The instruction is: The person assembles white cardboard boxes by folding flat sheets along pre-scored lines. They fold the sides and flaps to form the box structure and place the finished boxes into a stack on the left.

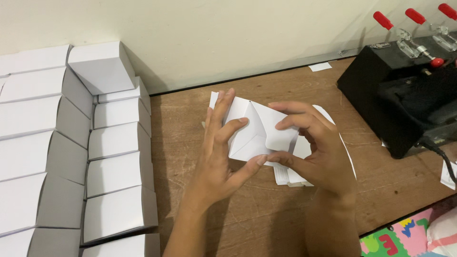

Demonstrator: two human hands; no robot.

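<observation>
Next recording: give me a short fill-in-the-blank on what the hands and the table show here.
1. Both hands, the left hand and right hand, hold a partly folded box of the colour ____.
2. Finished boxes are stacked in rows on the ____ side of the wooden table.
3. The black machine at the upper right has levers with ____ handles.
4. Under the held box lies a pile of flat ____ blanks.

Missing words: white; left; red; white

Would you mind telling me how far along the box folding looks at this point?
Done: many folded white boxes are stacked in rows at the left. In hand: the left hand and right hand grip one white box, its end flaps half closed. Left: a small stack of flat white card pieces lies on the wooden table beneath.
</observation>
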